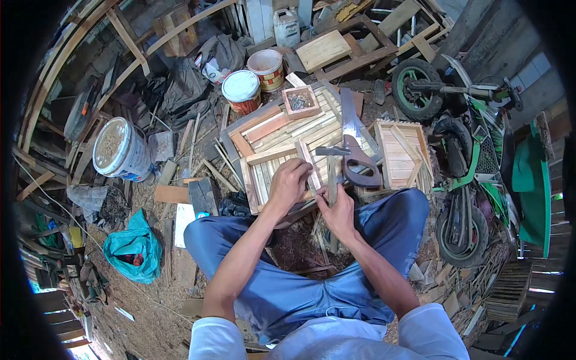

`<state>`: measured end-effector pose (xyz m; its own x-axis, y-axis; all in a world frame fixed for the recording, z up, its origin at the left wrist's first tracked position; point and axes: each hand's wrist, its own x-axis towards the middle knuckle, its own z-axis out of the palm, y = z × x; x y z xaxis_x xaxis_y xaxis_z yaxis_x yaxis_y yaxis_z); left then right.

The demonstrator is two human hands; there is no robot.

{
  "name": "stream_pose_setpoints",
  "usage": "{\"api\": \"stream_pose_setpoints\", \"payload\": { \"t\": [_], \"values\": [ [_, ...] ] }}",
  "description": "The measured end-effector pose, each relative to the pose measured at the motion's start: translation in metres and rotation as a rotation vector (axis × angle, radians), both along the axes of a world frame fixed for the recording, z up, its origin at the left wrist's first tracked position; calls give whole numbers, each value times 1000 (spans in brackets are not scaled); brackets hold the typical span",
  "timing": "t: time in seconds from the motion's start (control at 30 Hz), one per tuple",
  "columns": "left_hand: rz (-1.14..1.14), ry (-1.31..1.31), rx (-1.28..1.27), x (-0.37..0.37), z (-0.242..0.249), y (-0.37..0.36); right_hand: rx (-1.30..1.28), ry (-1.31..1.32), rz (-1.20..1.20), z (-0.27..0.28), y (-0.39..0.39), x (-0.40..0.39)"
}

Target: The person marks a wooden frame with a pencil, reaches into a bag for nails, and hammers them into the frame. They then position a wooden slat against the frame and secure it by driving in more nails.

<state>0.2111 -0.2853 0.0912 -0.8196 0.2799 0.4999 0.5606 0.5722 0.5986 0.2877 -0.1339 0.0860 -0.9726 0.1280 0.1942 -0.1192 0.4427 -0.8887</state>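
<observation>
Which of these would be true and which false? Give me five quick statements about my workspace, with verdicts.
1. The right hand holds a hammer. True.
2. The left hand holds the handsaw. False: it is at the slatted wooden box.
3. The small wooden box contains small metal pieces. True.
4. The teal bag is on the picture's right side. False: the teal bag is on the left.
5. A motorbike with green parts is at the right. True.

- One head-worn view, looking forward and steeply down.
- Wide field: lap (288,300) nearest, at six o'clock; left hand (290,180) and right hand (338,213) near centre; motorbike (477,159) farther, at three.
</observation>
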Motion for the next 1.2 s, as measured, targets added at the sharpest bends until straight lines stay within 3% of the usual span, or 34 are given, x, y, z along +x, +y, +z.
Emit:
{"api": "stream_pose_setpoints", "payload": {
  "t": [0.67, 0.87, 0.97, 1.2],
  "values": [
    [-71, -19, 53, 4, -3, -8, -53, -36, -32, -2, -1, 0],
    [-70, -50, 23, 6, 0, -8, -64, -46, -15, 3, -1, 0],
    [-113, 60, -56, 3, 1, -9, -66, -57, -15, 5, -1, 1],
    [-121, -35, -71, 4, 1, -10, -43, -38, -13, 1, 0, 0]
  ]
}}
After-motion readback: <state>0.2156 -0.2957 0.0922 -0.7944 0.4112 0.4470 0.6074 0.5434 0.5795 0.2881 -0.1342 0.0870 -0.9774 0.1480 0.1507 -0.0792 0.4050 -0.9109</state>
